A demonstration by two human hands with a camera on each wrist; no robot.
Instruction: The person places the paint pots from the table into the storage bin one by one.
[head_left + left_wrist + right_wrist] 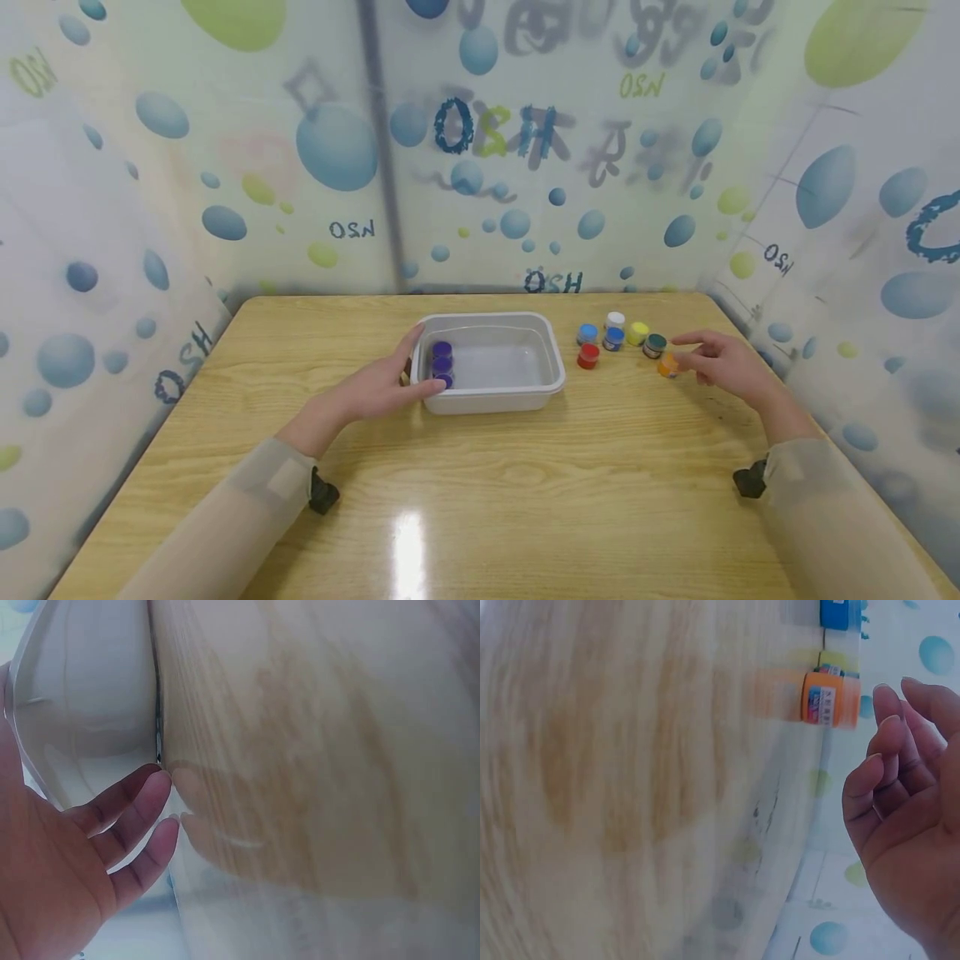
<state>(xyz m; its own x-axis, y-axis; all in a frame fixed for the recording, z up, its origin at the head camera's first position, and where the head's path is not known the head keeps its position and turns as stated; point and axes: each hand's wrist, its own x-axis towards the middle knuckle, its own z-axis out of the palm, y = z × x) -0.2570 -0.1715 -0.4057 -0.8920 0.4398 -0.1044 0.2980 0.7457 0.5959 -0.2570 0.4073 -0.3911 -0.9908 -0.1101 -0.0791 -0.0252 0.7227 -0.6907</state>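
The right hand hovers by the orange jar on the tabletop, its grip apart; ideally, pinch squarely (the green jar sits just beside), while the left hand holds the tub.

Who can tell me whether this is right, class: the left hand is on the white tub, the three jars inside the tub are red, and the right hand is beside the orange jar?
Not quite: the head view shows that the three jars inside the white tub are purple. The left hand is on the tub, and the right hand is beside the orange jar.
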